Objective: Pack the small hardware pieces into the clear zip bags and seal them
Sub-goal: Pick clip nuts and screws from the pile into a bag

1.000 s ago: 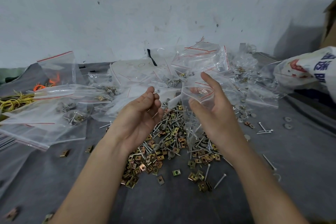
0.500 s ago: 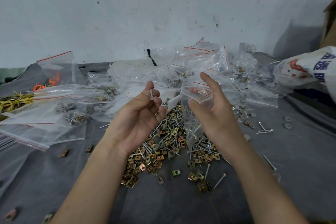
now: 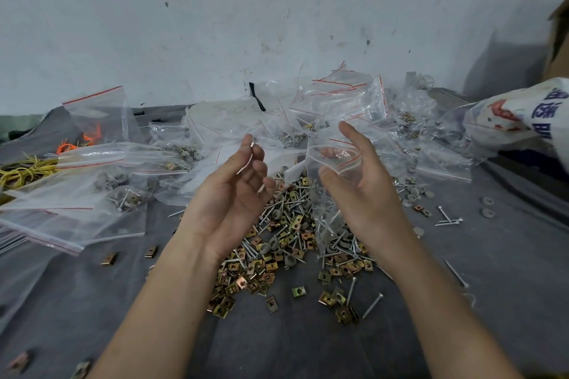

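Observation:
My left hand point(image 3: 234, 194) is raised palm-up above the pile and pinches a silver screw point(image 3: 245, 160) between thumb and fingers; a second screw lies against its lower fingers. My right hand point(image 3: 360, 184) holds a clear zip bag point(image 3: 326, 194) by its open, red-lined mouth. The bag hangs down and has screws and grey caps at its bottom. Below both hands lies a pile of loose hardware point(image 3: 286, 243): brass square clips, silver screws and grey caps.
Many clear zip bags point(image 3: 101, 191), some filled, lie at the left and along the wall at the back. Yellow and orange wire bundles point(image 3: 24, 169) are at far left. A printed white sack point(image 3: 520, 114) lies at right. Stray screws and washers point(image 3: 449, 220) dot the grey cloth.
My left hand has risen a little and uncurled, bringing one screw up between thumb and fingertips. My right hand with the bag has barely moved.

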`<control>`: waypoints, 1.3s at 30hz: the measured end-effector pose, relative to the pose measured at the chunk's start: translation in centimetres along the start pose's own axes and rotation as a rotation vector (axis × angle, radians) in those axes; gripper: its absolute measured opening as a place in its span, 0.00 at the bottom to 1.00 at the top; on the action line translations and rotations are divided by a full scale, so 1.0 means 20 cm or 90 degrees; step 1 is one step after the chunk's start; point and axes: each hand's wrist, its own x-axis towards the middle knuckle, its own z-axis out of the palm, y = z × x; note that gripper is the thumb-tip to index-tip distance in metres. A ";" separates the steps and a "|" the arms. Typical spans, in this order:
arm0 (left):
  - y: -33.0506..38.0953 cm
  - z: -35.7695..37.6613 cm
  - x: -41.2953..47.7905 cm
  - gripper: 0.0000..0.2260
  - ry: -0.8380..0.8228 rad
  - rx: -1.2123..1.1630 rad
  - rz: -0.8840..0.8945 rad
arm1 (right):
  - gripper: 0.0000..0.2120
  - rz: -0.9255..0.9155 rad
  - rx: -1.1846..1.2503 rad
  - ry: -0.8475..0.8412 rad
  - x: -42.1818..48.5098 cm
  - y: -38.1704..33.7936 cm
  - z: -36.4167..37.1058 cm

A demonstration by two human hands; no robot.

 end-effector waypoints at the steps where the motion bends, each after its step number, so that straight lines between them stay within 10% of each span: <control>1: 0.00 0.01 0.00 0.07 0.027 0.039 0.026 | 0.28 0.001 0.001 0.000 0.00 0.00 0.00; 19: 0.05 0.25 -0.03 0.07 0.063 0.705 0.439 | 0.28 0.025 0.035 -0.004 0.01 0.02 0.02; 32: 0.09 0.23 -0.02 0.08 0.050 0.926 0.393 | 0.29 0.014 0.053 0.005 0.01 0.02 0.01; 39: 0.11 0.00 -0.03 0.10 -0.009 1.217 0.024 | 0.28 0.018 -0.012 0.004 0.00 0.01 -0.01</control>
